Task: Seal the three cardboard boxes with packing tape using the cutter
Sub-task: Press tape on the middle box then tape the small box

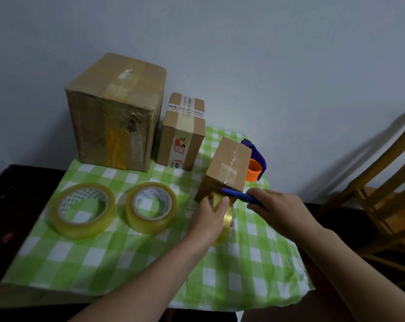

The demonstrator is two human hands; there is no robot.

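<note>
Hands work at the small brown cardboard box point(227, 168) on the green and white checked cloth point(131, 256) over the surface. The left hand point(210, 217) grips a yellow roll of tape point(222, 217), standing on edge just by the box's front. The right hand point(280, 210) grips a blue cutter point(237, 194), its tip at the box's near top edge. Two more tape rolls point(81, 210) lie flat to the left, near a big box point(114, 112) and a middle box point(181, 133)
</note>
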